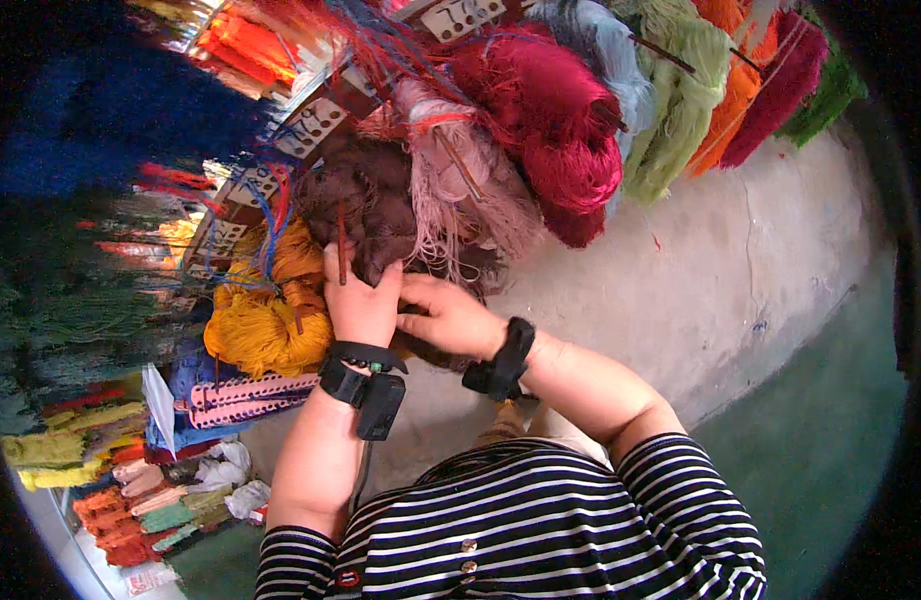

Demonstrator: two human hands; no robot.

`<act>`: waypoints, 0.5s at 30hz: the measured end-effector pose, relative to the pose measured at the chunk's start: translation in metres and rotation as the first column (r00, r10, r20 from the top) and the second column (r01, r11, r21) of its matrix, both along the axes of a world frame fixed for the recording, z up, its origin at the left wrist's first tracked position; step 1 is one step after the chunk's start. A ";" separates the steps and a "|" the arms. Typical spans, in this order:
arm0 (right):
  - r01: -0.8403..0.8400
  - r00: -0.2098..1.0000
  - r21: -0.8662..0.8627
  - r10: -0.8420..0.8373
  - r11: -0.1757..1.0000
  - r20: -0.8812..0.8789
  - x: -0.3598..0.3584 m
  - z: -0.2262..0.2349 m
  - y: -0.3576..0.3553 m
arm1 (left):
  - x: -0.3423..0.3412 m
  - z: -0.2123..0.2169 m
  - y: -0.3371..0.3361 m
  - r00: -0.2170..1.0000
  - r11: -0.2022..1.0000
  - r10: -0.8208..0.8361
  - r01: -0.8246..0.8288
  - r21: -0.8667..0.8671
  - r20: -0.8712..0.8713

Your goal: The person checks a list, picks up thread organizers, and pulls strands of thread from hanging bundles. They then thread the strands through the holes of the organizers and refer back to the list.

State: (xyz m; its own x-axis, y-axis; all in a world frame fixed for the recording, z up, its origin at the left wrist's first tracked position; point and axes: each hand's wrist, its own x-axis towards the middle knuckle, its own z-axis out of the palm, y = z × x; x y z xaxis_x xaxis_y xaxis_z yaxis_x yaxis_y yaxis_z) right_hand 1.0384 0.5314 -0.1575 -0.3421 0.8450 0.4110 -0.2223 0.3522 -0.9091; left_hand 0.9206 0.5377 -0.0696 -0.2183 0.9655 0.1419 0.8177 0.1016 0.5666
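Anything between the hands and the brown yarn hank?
Nothing visible. The left hand already rests on the dark brown yarn hank, thumb by a thin red stick; the right hand touches its lower edge. Yellow yarn lies beside it, not between.

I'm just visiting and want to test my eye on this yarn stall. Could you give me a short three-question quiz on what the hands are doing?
1. True or false: the left hand rests on the dark brown yarn hank.
2. Which yarn lies just left of the left hand? A. mustard-yellow yarn B. lime-green yarn C. white yarn
3. Fill in: each wrist carries a black ____.

Key
1. True; its fingers reach up into the brown strands, and the right hand is beside it.
2. A
3. Strap-on band with a small device.
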 end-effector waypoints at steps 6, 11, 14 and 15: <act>0.470 0.881 -0.181 -0.448 0.864 0.151 0.043 0.035 0.024 | -0.008 -0.007 -0.015 0.999 0.999 0.034 -0.034 0.023 -0.011; 0.486 0.870 -0.115 -0.492 0.867 -0.031 0.008 0.044 0.050 | -0.018 -0.006 -0.024 0.999 1.000 0.003 -0.003 0.013 0.048; 0.503 0.856 -0.190 -0.516 0.843 -0.024 -0.006 0.044 0.057 | -0.013 0.008 -0.027 0.995 1.000 0.013 -0.015 0.017 0.102; 0.538 0.837 -0.220 -0.546 0.814 0.027 -0.009 0.045 0.060 | -0.015 0.008 -0.027 0.995 0.999 0.020 -0.022 0.026 0.098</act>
State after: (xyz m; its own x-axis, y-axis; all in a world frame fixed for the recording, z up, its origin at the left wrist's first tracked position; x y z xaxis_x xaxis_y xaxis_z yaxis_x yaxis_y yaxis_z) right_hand 1.0290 0.5911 -0.1126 0.2086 0.9562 0.2053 -0.0857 0.2270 -0.9701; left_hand 0.9055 0.5107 -0.0615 -0.2526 0.9567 0.1447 0.7559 0.1018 0.6467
